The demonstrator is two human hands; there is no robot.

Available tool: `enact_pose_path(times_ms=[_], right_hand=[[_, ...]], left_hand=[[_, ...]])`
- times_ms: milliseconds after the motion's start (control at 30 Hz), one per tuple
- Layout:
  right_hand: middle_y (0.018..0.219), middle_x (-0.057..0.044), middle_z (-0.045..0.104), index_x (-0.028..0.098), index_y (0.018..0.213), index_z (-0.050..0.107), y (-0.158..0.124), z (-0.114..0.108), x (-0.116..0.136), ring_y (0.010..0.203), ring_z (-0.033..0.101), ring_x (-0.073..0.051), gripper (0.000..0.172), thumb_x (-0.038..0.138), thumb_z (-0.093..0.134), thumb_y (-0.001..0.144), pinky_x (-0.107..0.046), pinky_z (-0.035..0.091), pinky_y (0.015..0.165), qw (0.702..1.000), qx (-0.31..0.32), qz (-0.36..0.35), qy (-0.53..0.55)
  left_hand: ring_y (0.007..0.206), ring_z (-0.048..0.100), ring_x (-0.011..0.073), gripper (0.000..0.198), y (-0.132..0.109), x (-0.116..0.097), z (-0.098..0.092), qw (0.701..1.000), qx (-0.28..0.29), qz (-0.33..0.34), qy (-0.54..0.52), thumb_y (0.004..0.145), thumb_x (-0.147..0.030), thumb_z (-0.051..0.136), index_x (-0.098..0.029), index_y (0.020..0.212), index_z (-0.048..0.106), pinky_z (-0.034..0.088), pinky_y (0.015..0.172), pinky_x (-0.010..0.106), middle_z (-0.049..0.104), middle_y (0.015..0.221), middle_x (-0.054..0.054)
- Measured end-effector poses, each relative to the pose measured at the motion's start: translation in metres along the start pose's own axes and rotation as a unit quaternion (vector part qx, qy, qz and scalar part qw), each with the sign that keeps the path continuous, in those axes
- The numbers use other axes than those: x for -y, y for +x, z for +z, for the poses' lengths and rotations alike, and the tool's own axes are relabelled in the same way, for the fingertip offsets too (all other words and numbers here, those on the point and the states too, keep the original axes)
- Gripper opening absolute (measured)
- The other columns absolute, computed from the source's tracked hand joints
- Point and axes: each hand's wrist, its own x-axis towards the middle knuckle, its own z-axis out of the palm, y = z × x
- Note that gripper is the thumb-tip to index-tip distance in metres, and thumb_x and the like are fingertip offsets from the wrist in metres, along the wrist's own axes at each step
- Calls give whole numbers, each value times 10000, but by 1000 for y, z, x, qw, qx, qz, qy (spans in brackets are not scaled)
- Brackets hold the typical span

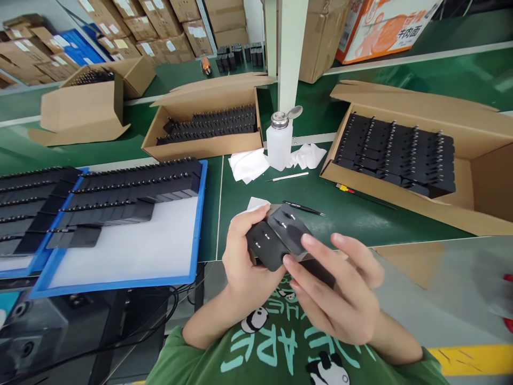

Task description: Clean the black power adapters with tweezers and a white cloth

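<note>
Just in front of my body, my left hand (242, 256) is closed round a pair of black power adapters, side by side with their metal prongs facing up. The nearer adapter (266, 246) touches the other adapter (287, 227). My right hand (340, 289) has its fingertips against their right side. Under its fingers shows part of another black block (318, 270), seemingly an adapter in its grip; my right thumb is hidden. Beyond my hands, black tweezers (303, 207) lie on the green bench.
At left, blue-rimmed trays (132, 267) hold rows of adapters. Open cartons of adapters stand at back centre (212, 147) and right (401, 214). A white pump bottle (279, 144), white wipes (248, 164) and a thin white stick (289, 176) lie between. A post (291, 53) rises behind.
</note>
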Motion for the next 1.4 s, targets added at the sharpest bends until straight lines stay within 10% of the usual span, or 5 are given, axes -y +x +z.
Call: enact_pose_path(times_ms=[1400], right_hand=[[1230,-123,719,123,966,745,8,7,19,1245,532,-287,258,16,579,800,-399,518,932,994,-47,86,54]], left_hand=[[1072,680,264,645,-5,12,11,997,-55,51,36,711,-257,843,-218,1294,570,578,924,402,682,1195,63]])
